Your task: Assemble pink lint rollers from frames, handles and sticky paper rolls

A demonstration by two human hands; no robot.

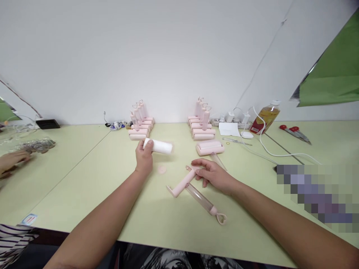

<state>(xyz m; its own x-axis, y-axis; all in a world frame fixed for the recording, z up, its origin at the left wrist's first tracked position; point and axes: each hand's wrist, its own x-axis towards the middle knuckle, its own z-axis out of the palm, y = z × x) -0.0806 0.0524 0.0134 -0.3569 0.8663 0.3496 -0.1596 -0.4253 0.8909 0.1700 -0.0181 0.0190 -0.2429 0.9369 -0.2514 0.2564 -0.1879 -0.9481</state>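
Your left hand [145, 157] clasps the white roll [162, 147] by its nine-o'clock end, perhaps leaving the other end free; it sits at twelve from the loose pink disc [162, 169]. At four lies the pink frame [183, 184], its far end loosely pinched by your right hand [209, 174], probably for steadiness.

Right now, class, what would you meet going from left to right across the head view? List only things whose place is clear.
Co-worker's hand, black device, coiled cable, white roll, wearer's right hand, drink bottle, red-handled cutting tool.
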